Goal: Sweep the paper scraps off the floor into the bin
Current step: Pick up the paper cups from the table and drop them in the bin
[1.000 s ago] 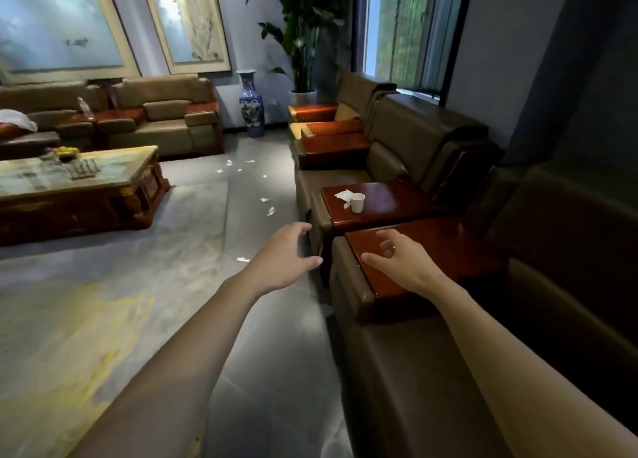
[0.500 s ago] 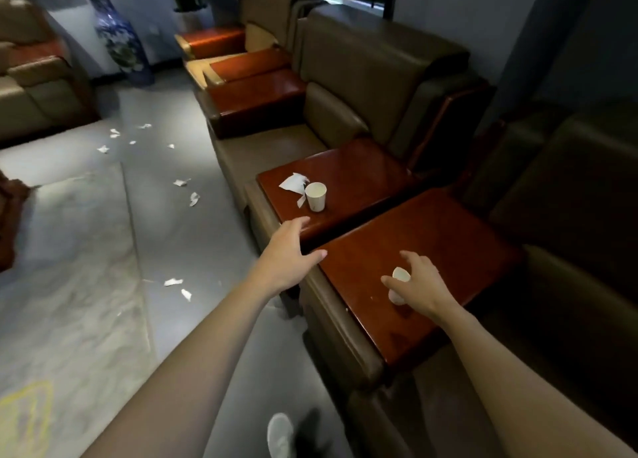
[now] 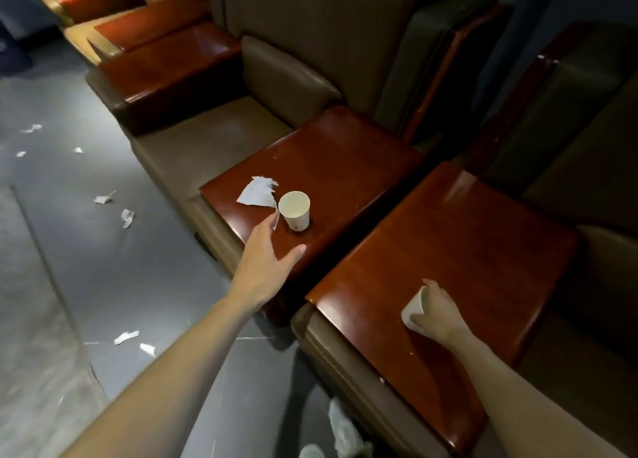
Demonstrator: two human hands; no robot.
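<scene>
Several white paper scraps (image 3: 127, 217) lie scattered on the grey floor at the left, two more scraps (image 3: 126, 337) nearer to me. My left hand (image 3: 266, 260) reaches over the front edge of a red wooden armrest top (image 3: 345, 167), fingers apart, just short of an upright paper cup (image 3: 294, 210) and a torn white paper (image 3: 258, 191) beside it. My right hand (image 3: 436, 314) is closed around a second paper cup (image 3: 414, 311), tilted on its side, on the nearer wooden armrest top (image 3: 466, 250). No bin or broom is in view.
A row of brown leather armchairs (image 3: 303, 19) with red wooden armrests runs along the right. A pale rug's edge (image 3: 31, 319) lies on the floor at the left. My white shoe (image 3: 340, 430) shows at the bottom.
The view has swung down and closer to the armrests. My left hand moved forward to the upright cup. My right hand now grips the tilted cup more fully.
</scene>
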